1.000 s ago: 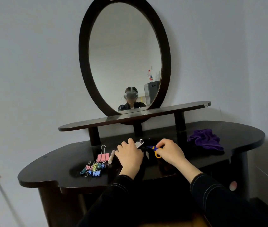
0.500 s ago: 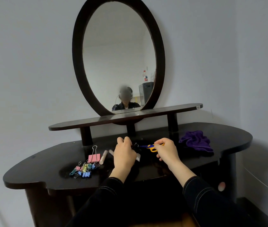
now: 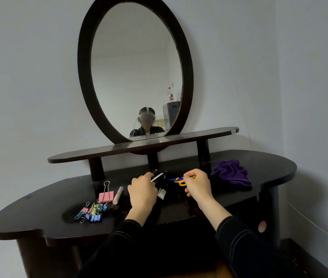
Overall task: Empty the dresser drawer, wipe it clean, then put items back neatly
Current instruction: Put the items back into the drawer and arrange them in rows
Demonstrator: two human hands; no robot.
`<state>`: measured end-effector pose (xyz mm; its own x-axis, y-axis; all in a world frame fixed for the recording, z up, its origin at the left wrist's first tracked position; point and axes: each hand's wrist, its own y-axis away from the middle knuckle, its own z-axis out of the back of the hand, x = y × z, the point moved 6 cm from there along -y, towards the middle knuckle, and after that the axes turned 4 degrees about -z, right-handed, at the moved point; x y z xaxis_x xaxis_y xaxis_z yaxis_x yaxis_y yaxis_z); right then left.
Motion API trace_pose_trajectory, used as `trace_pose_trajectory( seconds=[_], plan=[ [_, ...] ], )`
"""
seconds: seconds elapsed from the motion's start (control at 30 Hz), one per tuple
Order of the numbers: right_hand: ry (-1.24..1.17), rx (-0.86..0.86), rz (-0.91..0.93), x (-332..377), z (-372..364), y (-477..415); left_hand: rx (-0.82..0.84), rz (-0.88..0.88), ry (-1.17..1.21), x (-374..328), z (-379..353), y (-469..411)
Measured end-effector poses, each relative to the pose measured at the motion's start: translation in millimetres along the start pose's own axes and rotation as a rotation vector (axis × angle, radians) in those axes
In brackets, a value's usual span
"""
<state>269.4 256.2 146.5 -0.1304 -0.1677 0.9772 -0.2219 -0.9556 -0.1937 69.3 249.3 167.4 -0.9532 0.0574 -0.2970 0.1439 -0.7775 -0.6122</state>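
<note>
Purple cloth (image 3: pixel 231 173) lies right of the right hand (image 3: pixel 197 186), coloured binder clips (image 3: pixel 93 211) left of the left hand (image 3: pixel 142 190), on the surface (image 3: pixel 39 217). Left hand grips a small silver item (image 3: pixel 157 177); right pinches yellow scissors (image 3: pixel 180 181).

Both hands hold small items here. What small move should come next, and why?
Likely lay the scissors from the right hand on the dresser top: the left hand also holds an item, and the purple cloth for wiping lies untouched nearby.
</note>
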Motion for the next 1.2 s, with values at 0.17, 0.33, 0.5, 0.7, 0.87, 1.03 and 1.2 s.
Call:
trace_pose_trajectory(
  seconds=[0.17, 0.33, 0.5, 0.7, 0.87, 1.03, 1.2],
  plan=[
    [-0.209, -0.133, -0.041, -4.3, 13.1, -1.2, -0.226, -0.06, 0.064, -9.7, 20.9, 2.8],
    [-0.478, -0.118, -0.083, -4.7, 26.9, 9.0, -0.466, -0.174, 0.372, -18.3, 49.9, 23.8],
    [-0.56, 0.05, -0.105, 2.3, 34.9, 37.6, -0.449, -0.094, 0.838, -22.8, 70.7, 64.7],
    [-0.663, 0.205, -0.069, -16.6, 74.7, 91.1, -0.109, 0.307, 1.728, -23.2, 65.7, 149.8],
    [-0.433, 0.281, -0.034, -67.9, 101.2, 127.3, 0.482, 0.537, 1.997, -25.1, 35.1, 236.1],
    [-0.081, 0.377, -0.152, -131.4, 99.8, 136.9, 0.851, 0.715, 1.719, -6.2, -26.0, 299.9],
    [0.361, 0.619, -0.252, -191.8, 64.8, 143.4, 0.999, 0.883, 1.394, 15.1, -105.2, 331.4]
  ],
)
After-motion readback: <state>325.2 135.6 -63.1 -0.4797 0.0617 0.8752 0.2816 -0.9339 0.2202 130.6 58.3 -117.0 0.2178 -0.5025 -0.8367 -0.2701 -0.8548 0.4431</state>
